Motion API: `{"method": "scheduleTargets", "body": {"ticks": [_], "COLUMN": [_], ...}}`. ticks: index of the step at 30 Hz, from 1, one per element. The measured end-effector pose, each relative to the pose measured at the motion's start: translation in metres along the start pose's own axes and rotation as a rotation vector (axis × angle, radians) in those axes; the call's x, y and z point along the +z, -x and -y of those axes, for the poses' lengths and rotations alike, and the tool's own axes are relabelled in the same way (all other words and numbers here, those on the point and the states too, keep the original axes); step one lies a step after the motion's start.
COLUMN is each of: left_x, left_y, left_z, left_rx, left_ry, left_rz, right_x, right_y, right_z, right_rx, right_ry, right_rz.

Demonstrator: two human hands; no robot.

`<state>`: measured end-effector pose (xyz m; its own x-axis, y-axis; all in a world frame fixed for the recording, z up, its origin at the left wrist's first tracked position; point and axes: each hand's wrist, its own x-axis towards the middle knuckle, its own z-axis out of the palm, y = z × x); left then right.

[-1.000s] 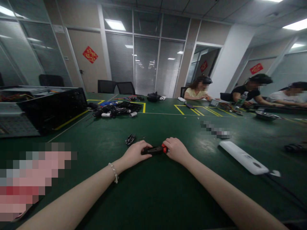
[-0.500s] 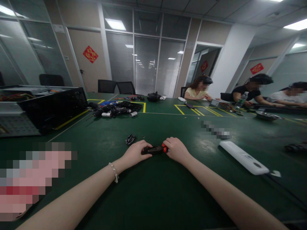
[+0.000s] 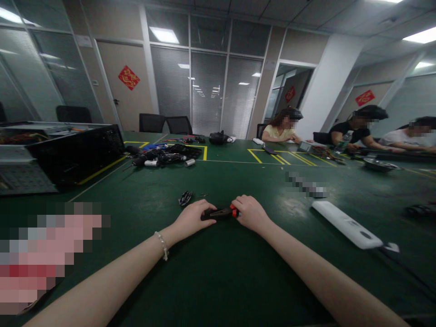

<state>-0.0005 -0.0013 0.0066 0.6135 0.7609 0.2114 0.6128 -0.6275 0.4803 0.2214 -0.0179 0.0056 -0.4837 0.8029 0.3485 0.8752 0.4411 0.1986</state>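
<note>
My right hand [image 3: 250, 212] is closed around the red handles of a pair of pliers [image 3: 223, 213]. The pliers lie sideways, low over the green table, with their dark jaws pointing left. My left hand [image 3: 194, 213], a beaded bracelet at its wrist, pinches a small black part [image 3: 206, 215] at the jaw end. Where that part stops and the jaws begin is hard to make out. Just beyond my left hand sits a small cluster of dark metal pieces [image 3: 185, 198], with a few thin bits [image 3: 202, 195] beside it.
A white power strip [image 3: 347, 223] with a cable lies at right. At left stands an open black computer case [image 3: 78, 156]. Tangled black cables [image 3: 166, 154] lie farther back on the green table [image 3: 225, 272]. Several people sit at the far right; one [image 3: 281, 127] wears a yellow top.
</note>
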Motion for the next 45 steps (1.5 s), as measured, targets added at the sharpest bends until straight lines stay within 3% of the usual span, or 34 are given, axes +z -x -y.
{"method": "scheduleTargets", "body": {"ticks": [45], "left_x": [0.0014], "left_y": [0.0002], "left_z": [0.0033], "left_rx": [0.018], "left_ry": [0.014], "left_rz": [-0.017], "right_x": [-0.0008], "right_y": [0.0003], "right_z": [-0.0003], "right_rx": [-0.004], "right_ry": [-0.018], "right_rz": [-0.027]}}
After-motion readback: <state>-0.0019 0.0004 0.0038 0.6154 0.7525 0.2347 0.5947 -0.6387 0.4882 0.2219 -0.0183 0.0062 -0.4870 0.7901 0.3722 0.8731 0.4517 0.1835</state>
